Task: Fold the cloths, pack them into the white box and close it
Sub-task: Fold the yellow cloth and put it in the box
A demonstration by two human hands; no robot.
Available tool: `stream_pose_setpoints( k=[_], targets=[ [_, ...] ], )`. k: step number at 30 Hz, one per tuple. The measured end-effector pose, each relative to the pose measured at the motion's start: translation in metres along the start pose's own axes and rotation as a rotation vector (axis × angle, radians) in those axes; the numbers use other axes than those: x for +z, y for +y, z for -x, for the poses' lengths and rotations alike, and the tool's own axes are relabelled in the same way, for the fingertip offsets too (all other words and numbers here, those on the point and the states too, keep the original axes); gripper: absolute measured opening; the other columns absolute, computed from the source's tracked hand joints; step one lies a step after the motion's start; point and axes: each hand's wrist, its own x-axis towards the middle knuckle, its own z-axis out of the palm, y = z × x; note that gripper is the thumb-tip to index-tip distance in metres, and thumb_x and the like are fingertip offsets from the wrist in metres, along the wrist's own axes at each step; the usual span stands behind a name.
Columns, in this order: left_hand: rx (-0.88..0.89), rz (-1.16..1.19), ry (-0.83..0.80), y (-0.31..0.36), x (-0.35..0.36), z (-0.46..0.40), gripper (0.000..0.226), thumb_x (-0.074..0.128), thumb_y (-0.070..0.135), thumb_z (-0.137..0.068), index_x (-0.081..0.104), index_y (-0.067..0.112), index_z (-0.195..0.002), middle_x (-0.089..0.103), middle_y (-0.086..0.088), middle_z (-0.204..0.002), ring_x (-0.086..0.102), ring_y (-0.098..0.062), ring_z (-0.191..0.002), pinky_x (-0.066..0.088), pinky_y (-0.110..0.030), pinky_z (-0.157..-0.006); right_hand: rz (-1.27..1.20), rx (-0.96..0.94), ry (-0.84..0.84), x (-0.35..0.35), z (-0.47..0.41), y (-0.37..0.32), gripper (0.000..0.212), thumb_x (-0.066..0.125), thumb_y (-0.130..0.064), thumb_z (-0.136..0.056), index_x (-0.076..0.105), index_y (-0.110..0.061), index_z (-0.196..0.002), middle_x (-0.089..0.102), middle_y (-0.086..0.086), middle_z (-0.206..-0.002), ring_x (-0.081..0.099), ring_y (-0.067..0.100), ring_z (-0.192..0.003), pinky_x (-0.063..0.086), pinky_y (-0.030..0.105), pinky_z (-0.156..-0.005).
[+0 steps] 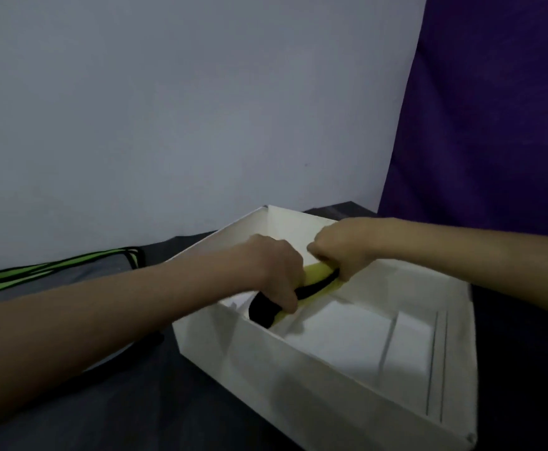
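Both hands hold one folded yellow-and-black cloth (311, 286) inside the open white box (315, 362). The left hand (276, 271) has its grip clamped on the cloth's nearer end, the right hand (337, 252) on its far end. Beyond the left grip, outside the box, lies a grey cloth with green stripes (54, 271).

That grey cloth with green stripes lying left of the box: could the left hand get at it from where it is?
Probably yes, but not right now: the striped cloth lies uncovered beside the box, yet the left hand grips the yellow-and-black cloth.
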Motion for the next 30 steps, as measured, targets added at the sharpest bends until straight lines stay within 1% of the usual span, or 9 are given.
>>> stream_pose_setpoints(
  k=[2,6,8,12,16,18,21,23,30],
  targets=[
    [0.03,-0.092,0.025,0.013,0.003,-0.007,0.031,0.056,0.039,-0.08,0.045,0.011,-0.073,0.035,0.001,-0.062,0.037,-0.015,-0.053,0.023,-0.023,-0.046,0.093,-0.032,0.03,0.011,-0.009,-0.003,0.039,0.063,-0.023,-0.081,0.05,-0.009,-0.114,0.056,0.011,-0.11,0.056,0.027,-0.094,0.04,0.033,-0.069],
    [0.11,-0.143,0.036,0.038,0.014,-0.017,0.022,0.052,0.033,-0.085,0.048,0.011,-0.082,0.03,-0.001,-0.063,0.035,-0.015,-0.059,0.034,-0.027,-0.06,0.158,-0.048,0.07,0.032,-0.014,-0.006,0.04,0.058,-0.018,-0.085,0.047,-0.007,-0.122,0.051,0.012,-0.123,0.054,0.03,-0.108,0.039,0.033,-0.073],
    [0.168,-0.109,-0.093,0.05,0.024,-0.022,0.029,0.052,0.034,-0.088,0.054,0.009,-0.103,0.034,-0.004,-0.065,0.038,-0.019,-0.066,0.035,-0.029,-0.066,0.148,-0.061,-0.02,0.041,-0.014,-0.012,0.044,0.06,-0.022,-0.086,0.047,-0.007,-0.125,0.051,0.013,-0.127,0.053,0.03,-0.113,0.044,0.036,-0.085],
    [0.233,0.059,-0.453,0.051,0.026,-0.029,0.047,0.047,0.042,-0.091,0.054,0.002,-0.117,0.046,-0.005,-0.073,0.046,-0.023,-0.08,0.039,-0.031,-0.073,0.074,-0.08,-0.321,0.046,-0.016,-0.025,0.046,0.064,-0.029,-0.085,0.055,-0.003,-0.122,0.057,0.015,-0.124,0.056,0.029,-0.111,0.048,0.038,-0.096],
    [0.31,0.036,-0.363,0.042,0.017,-0.025,0.043,0.053,0.047,-0.086,0.056,0.006,-0.1,0.046,0.0,-0.068,0.041,-0.015,-0.059,0.032,-0.022,-0.05,-0.016,-0.072,-0.29,0.035,-0.005,-0.016,0.035,0.058,-0.022,-0.089,0.058,0.001,-0.116,0.063,0.015,-0.114,0.058,0.027,-0.096,0.046,0.03,-0.072],
    [0.33,0.088,-0.279,0.037,0.011,-0.023,0.046,0.059,0.044,-0.083,0.055,0.007,-0.109,0.058,-0.006,-0.091,0.045,-0.018,-0.069,0.029,-0.02,-0.049,-0.071,-0.065,-0.32,0.035,0.0,-0.01,0.03,0.053,-0.017,-0.092,0.06,0.001,-0.114,0.063,0.017,-0.109,0.053,0.026,-0.088,0.042,0.024,-0.059],
    [0.364,0.212,-0.419,0.032,0.007,-0.025,0.049,0.061,0.032,-0.085,0.045,0.02,-0.13,0.047,-0.005,-0.132,0.046,-0.02,-0.107,0.039,-0.023,-0.077,-0.17,-0.085,-0.523,0.044,0.006,-0.009,0.037,0.049,-0.006,-0.091,0.054,-0.007,-0.128,0.055,0.017,-0.13,0.054,0.033,-0.113,0.048,0.033,-0.086],
    [0.354,0.131,-0.536,0.036,0.008,-0.025,0.057,0.055,0.026,-0.089,0.033,0.024,-0.141,0.031,-0.003,-0.149,0.033,-0.022,-0.132,0.032,-0.029,-0.099,-0.165,-0.07,-0.562,0.047,0.007,-0.01,0.048,0.045,-0.004,-0.092,0.04,-0.011,-0.14,0.045,0.014,-0.141,0.047,0.031,-0.124,0.043,0.034,-0.097],
    [0.297,0.079,-0.532,0.042,0.005,-0.016,0.058,0.044,0.025,-0.094,0.019,0.018,-0.146,0.023,-0.006,-0.154,0.025,-0.026,-0.14,0.026,-0.037,-0.111,-0.183,-0.027,-0.546,0.043,0.013,-0.012,0.046,0.038,0.0,-0.092,0.041,-0.01,-0.137,0.043,0.015,-0.141,0.045,0.032,-0.126,0.04,0.041,-0.105]
  ],
)
